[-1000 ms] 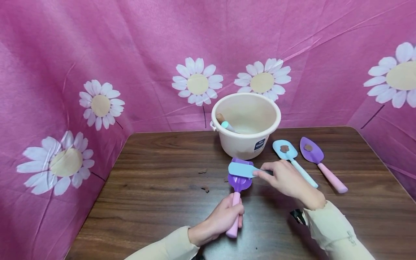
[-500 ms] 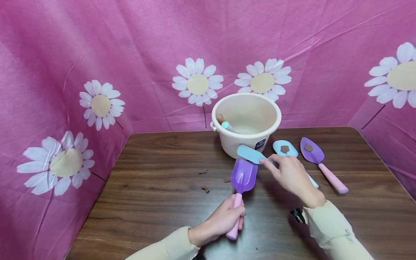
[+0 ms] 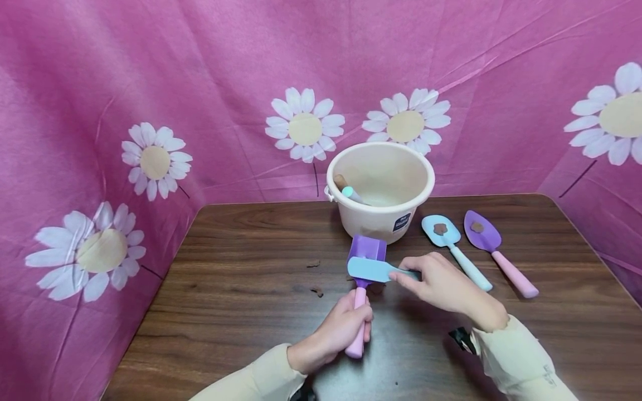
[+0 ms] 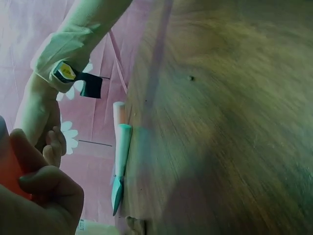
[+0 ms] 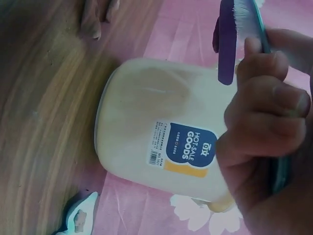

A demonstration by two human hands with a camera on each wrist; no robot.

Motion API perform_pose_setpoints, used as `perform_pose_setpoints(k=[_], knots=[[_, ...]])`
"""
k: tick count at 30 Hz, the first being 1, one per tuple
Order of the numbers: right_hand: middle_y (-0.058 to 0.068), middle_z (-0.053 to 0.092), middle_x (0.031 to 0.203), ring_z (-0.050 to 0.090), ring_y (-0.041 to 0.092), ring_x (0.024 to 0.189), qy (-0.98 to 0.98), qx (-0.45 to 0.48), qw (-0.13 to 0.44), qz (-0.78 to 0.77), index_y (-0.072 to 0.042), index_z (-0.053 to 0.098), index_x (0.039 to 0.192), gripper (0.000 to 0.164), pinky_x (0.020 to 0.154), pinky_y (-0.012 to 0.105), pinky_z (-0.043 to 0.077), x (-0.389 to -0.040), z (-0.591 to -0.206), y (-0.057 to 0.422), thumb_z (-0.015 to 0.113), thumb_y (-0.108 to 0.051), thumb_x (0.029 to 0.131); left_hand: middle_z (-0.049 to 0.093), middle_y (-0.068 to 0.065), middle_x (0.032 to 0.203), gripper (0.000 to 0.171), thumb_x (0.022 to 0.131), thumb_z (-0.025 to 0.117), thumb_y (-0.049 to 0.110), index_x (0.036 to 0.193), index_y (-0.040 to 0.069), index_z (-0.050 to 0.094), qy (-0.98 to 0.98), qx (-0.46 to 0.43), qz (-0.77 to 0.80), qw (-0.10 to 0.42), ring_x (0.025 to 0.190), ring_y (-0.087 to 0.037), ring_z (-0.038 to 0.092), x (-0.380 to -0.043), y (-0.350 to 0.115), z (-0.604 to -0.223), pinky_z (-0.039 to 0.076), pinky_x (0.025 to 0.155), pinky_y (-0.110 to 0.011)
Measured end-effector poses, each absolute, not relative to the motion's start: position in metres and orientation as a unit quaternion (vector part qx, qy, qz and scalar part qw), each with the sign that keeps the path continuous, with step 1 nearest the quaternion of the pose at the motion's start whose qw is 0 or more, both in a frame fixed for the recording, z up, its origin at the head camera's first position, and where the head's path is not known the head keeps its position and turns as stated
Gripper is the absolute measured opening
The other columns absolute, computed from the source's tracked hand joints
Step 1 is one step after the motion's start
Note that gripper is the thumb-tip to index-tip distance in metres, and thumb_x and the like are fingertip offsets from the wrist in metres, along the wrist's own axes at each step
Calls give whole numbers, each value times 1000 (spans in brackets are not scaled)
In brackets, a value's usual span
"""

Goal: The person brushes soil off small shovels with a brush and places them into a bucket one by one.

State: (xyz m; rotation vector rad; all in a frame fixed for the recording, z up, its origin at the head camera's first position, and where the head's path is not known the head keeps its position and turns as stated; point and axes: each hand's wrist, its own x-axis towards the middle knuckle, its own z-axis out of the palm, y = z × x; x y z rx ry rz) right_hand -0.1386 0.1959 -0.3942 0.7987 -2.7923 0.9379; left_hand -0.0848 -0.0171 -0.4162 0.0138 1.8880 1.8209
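My left hand grips the pink handle of a small trowel with a purple, scoop-like blade. The blade points away, just before the bucket. In my right hand a light blue brush is held by its thin neck end. Its head lies across the near part of the blade. White bristles face the purple blade in the right wrist view. The left wrist view shows the left fingers curled round the handle at the frame's edge.
A cream bucket holding a brown stick and a pale-green-ended one stands behind. To the right lie a light blue trowel and a purple one with pink handle, brown patches on both blades. Brown scraps dot the wooden table.
The brush swept out to the blade's far right corner, then came back left and nearer to lie over the blade's base. The held trowel shifted slightly left and away.
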Motion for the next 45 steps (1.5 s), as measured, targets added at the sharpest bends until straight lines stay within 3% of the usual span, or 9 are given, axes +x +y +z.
perform_pose_setpoints(k=[4, 11, 19, 27, 35, 45], knots=[[-15, 29, 57, 30, -2, 52, -927, 235, 47, 288, -25, 48, 62, 34, 47, 17, 30, -142, -392, 198, 65, -34, 90, 47, 0, 51, 14, 77, 48, 3, 89, 9, 45, 698, 10, 666, 264, 42, -11, 45, -83, -19, -416, 41, 37, -21], [-13, 40, 51, 35, 4, 50, -948, 194, 91, 235, -20, 68, 77, 20, 47, 20, 32, -149, -394, 202, 65, -35, 90, 47, 1, 51, 15, 77, 47, 3, 90, 9, 44, 686, 7, 670, 284, 42, -10, 44, -81, -19, -419, 42, 35, -22], [-10, 29, 51, 33, 9, 49, -952, 169, 117, 225, -20, 60, 71, 28, 46, 23, 29, -152, -398, 201, 62, -38, 92, 47, 1, 51, 15, 76, 47, 3, 90, 8, 44, 684, 6, 672, 282, 42, -10, 44, -81, -18, -421, 41, 36, -21], [-12, 31, 51, 34, 7, 50, -944, 180, 141, 238, -20, 63, 73, 23, 47, 21, 31, -149, -398, 201, 64, -35, 91, 47, 1, 51, 12, 79, 48, 3, 87, 10, 45, 702, 18, 658, 273, 43, -9, 46, -80, -17, -422, 39, 40, -20], [-21, 30, 57, 31, -5, 54, -918, 286, 87, 260, -28, 49, 66, 30, 48, 14, 30, -138, -393, 198, 68, -33, 88, 46, 1, 50, 15, 76, 47, 2, 87, 10, 43, 691, 5, 671, 269, 41, -9, 44, -84, -18, -418, 40, 35, -20], [-17, 27, 55, 28, -2, 51, -929, 260, 99, 243, -27, 50, 65, 30, 46, 16, 28, -144, -395, 202, 68, -34, 88, 46, 0, 51, 15, 76, 47, 3, 89, 9, 44, 692, 7, 664, 282, 42, -10, 44, -80, -20, -418, 41, 34, -22]])
